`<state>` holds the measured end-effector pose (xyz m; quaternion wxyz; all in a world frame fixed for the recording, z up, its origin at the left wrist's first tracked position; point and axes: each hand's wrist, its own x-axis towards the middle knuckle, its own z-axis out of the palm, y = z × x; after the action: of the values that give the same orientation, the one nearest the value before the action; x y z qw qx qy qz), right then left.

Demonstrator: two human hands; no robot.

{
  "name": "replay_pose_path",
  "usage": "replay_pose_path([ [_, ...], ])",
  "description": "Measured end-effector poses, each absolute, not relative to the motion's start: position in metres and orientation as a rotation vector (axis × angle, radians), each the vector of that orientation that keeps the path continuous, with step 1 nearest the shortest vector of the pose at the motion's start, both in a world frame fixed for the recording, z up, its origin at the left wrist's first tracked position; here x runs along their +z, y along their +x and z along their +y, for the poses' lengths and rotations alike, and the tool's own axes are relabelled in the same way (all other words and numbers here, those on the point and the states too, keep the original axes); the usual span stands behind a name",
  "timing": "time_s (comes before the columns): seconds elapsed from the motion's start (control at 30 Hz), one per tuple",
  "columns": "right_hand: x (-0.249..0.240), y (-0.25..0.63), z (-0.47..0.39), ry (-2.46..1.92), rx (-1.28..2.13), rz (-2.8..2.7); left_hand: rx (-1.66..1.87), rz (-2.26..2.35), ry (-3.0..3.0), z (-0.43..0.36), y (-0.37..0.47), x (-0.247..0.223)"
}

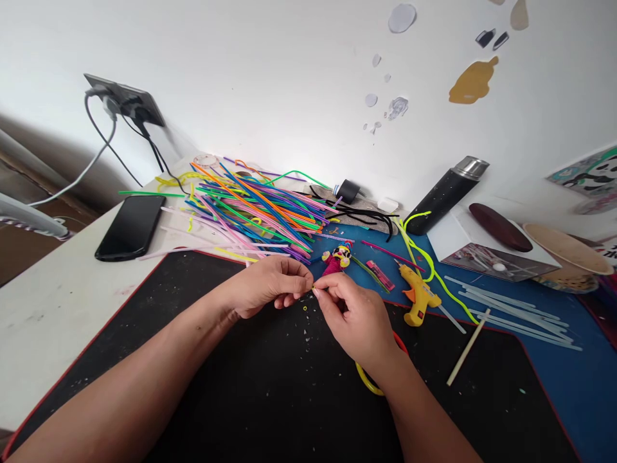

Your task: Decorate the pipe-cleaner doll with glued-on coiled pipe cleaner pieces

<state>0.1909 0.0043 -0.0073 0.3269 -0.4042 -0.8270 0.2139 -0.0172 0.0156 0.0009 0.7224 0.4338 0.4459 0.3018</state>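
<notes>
Black mat (270,386) nearest me, small yellow ring (304,310) on it just short of the fingertips. Left hand (270,283) and right hand (359,318) both pinched narrow, tips meeting on a tiny yellow piece (313,288) over the mat, mostly hidden by fingers. Beyond: pink-bodied figurine (332,264), yellow glue gun (418,297) right of it, pipe-cleaner pile (260,209), then white wall (265,83).

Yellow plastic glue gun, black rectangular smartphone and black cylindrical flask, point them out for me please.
Yellow plastic glue gun (421,293), head view, on its body.
Black rectangular smartphone (131,227), head view, on its screen.
Black cylindrical flask (443,198), head view, on its side.
</notes>
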Motion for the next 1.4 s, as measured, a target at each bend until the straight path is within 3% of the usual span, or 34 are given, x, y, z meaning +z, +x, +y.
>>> replay_pose_path([
  [1.4,-0.002,0.189,0.005,-1.097,0.973,-1.882,0.776,0.995,0.788,0.011,-0.007,0.007],
])
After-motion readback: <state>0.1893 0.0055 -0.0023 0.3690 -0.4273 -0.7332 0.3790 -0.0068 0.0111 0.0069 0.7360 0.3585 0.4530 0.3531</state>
